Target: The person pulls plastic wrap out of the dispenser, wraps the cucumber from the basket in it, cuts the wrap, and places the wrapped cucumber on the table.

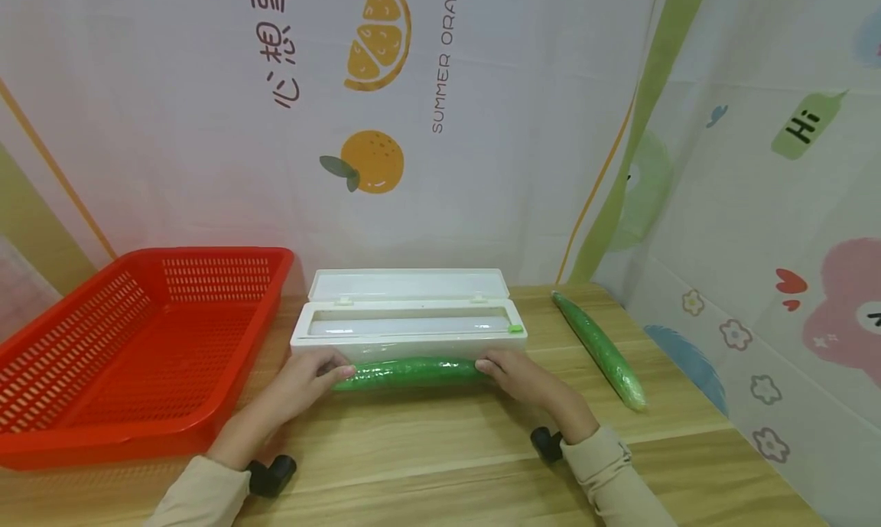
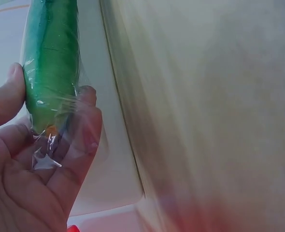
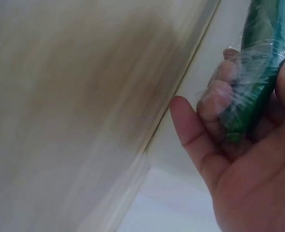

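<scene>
Both hands hold one green cucumber [image 1: 413,372] sideways by its ends, just in front of a white plastic wrap dispenser [image 1: 413,346]. The left hand [image 1: 310,382] grips the left end between thumb and fingers; clear film [image 2: 47,157] sticks out past that end in the left wrist view. At the other end, the right hand [image 1: 519,378] grips the cucumber [image 3: 259,72], its little finger held away. Wrinkled film clings to the cucumber there and overlaps the fingers. The dispenser's lid [image 1: 409,284] stands raised at the back, with a roll of film [image 1: 413,326] visible in its window.
A second film-wrapped cucumber [image 1: 600,351] lies slantwise on the wooden table [image 1: 413,450] at the right. A large red plastic basket [image 1: 237,359] stands at the left. Behind the table hangs a printed cloth [image 1: 523,129]. A small green slider [image 1: 515,329] sits on the dispenser's right edge.
</scene>
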### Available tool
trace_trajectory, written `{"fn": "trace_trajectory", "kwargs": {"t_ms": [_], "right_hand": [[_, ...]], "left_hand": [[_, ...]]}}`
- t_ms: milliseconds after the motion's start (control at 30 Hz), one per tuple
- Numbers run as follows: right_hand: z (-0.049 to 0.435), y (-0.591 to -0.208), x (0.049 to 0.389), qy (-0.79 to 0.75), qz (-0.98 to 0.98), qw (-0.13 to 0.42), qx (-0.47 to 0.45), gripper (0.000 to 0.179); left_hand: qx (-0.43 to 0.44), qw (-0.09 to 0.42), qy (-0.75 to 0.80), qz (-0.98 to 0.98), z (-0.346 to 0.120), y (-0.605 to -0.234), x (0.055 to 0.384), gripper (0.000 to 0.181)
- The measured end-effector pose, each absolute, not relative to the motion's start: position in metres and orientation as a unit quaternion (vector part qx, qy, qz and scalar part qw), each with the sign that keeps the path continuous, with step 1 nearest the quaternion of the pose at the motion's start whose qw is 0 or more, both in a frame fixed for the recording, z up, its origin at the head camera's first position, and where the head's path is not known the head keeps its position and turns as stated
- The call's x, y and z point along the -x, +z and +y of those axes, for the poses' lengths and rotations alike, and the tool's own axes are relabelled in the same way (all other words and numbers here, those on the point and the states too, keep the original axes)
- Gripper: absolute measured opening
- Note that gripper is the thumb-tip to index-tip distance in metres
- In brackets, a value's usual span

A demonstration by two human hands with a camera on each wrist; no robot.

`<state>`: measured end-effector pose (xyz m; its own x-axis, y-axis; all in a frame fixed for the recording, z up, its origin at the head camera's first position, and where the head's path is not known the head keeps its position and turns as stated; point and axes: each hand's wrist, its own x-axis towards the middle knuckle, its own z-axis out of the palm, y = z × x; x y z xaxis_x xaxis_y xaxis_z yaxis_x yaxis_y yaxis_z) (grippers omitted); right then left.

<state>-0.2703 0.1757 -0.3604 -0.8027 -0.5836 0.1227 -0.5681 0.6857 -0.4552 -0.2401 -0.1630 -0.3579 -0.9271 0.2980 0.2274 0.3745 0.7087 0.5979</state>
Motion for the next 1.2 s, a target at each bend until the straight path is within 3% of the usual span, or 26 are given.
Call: {"fn": "trace_trajectory", "kwargs": {"t_ms": [733, 967, 1200], "right_hand": [[0.169, -0.357, 0.27, -0.272, 0.923, 0.07, 0.265, 0.035], [0.167, -0.357, 0.268, -0.278, 0.924, 0.085, 0.247, 0.029], [0.165, -0.357, 0.266, -0.263, 0.933, 0.09, 0.229, 0.025]], "left_hand": [[0.195, 0.084, -0.267, -0.94, -0.154, -0.355, 0.24, 0.023], [0.196, 0.094, -0.262, -0.94, -0.154, -0.36, 0.242, 0.024], [0.142, 0.061, -0.306, -0.94, -0.152, -0.361, 0.24, 0.021]]}}
